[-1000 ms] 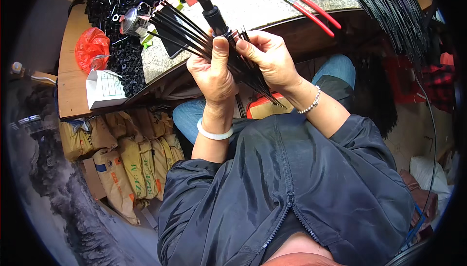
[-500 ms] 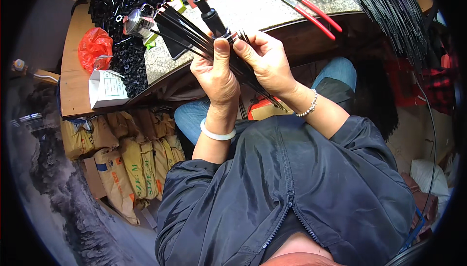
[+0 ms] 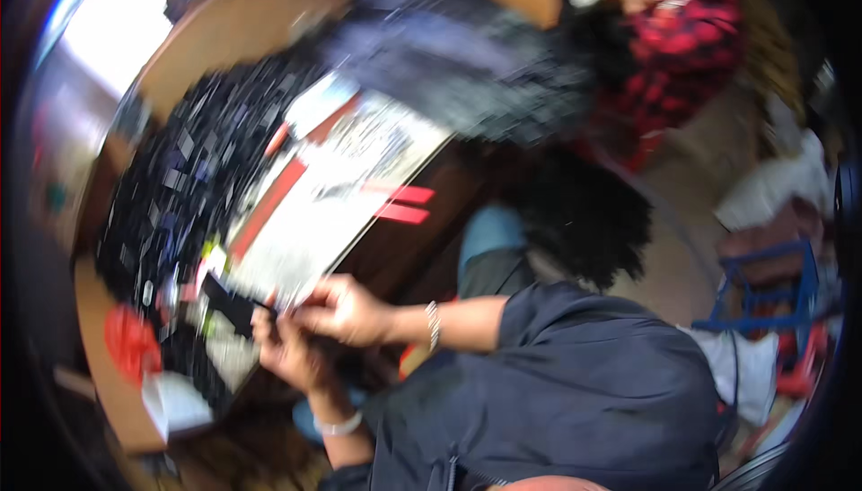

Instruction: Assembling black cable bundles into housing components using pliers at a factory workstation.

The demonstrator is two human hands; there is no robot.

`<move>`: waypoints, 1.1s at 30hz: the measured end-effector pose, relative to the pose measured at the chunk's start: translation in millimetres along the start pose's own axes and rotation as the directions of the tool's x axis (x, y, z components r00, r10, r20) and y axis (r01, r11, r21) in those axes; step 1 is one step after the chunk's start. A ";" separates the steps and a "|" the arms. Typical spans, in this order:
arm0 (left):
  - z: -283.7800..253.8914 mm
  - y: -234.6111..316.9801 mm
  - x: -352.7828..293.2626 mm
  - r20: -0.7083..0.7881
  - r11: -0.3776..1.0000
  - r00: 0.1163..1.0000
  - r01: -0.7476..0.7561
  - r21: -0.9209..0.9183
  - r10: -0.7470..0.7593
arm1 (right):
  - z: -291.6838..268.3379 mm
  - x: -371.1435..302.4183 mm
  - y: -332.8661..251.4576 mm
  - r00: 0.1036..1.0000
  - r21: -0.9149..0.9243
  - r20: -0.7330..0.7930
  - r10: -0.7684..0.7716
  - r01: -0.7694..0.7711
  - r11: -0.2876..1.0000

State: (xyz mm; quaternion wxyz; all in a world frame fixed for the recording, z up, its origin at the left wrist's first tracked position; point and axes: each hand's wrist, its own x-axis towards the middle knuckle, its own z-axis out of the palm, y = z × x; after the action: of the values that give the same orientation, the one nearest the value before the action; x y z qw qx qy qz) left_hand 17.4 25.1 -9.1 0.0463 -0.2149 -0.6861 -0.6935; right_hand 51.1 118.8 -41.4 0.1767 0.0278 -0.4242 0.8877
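**Both hands on the black bundle, view smeared**

Nearest to me was my own dark jacket point(image 3: 575, 392), filling the lower part of the view. From it my two forearms ran out toward the bench. My left hand point(image 3: 289, 355), a pale band on its wrist, was curled around the lower part of a black bundle point(image 3: 232, 304), fingers wrapped rather than spread. My right hand point(image 3: 346, 310), with a beaded bracelet point(image 3: 433, 325) at the wrist, lay over the top of the same bundle, its fingertips drawn together at the upper end. The blur kept me from telling whether they pinched a single strand or only pressed on the whole lot.

The bundle sat just off the near edge of the wooden bench point(image 3: 108, 392), close to a red bag point(image 3: 130, 343) and a small white box point(image 3: 175, 401). Beyond it lay a speckled board point(image 3: 350, 177) with red-handled pliers point(image 3: 400, 204) on it, and a heap of small black parts point(image 3: 189, 177) to its left. Farther off, a person in a red checked shirt point(image 3: 682, 33) worked at another spot.

My judgement: with the picture so shaken and my grip half hidden, the bundle could have slid loose and fanned out over the bench edge if the left hand slackened. A stray end might also have caught the heap of parts and scattered some.
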 end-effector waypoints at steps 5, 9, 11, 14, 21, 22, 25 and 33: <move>-12.5 -9.3 -8.1 0.017 0.959 1.000 0.003 -0.284 0.002 | 2.0 -10.6 9.8 0.998 0.100 0.061 -0.010 0.004 0.995; -10.3 -20.4 -1.6 0.041 0.946 0.998 -0.034 -0.322 0.049 | -2.7 -7.7 3.9 0.998 0.121 0.050 -0.023 0.016 0.993; -11.6 -25.5 1.2 0.007 0.956 1.000 -0.026 -0.293 0.029 | -2.4 -4.8 1.7 0.999 0.105 0.054 -0.007 0.001 0.994; -5.7 -20.4 1.8 -0.031 0.968 0.999 -0.029 -0.251 0.022 | -6.2 1.6 -3.4 0.996 0.048 0.084 0.019 -0.023 0.999; 4.7 -15.6 -2.4 -0.025 0.969 0.999 -0.042 -0.243 0.037 | -7.9 2.8 -5.3 0.993 -0.017 0.117 0.017 -0.015 1.000; 3.7 -12.2 -4.7 -0.029 0.964 0.999 -0.035 -0.263 0.029 | -3.9 0.8 -4.5 0.993 0.002 0.114 -0.001 0.001 1.000; -1.2 -1.5 -10.3 -0.065 0.981 0.998 -0.030 -0.192 0.017 | 8.2 -4.7 1.8 0.997 0.127 0.076 -0.019 0.009 0.992; -1.6 -9.0 -6.0 -0.087 0.919 0.994 0.020 -0.394 -0.059 | 3.5 -4.6 -9.1 0.999 -0.122 0.042 -0.030 0.034 0.992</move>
State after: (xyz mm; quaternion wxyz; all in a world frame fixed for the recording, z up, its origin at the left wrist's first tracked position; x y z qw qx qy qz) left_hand 19.3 22.6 -19.6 0.0217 -0.1719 -0.5342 -0.8274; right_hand 58.1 120.0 -33.3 0.1838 0.0414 -0.4809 0.8563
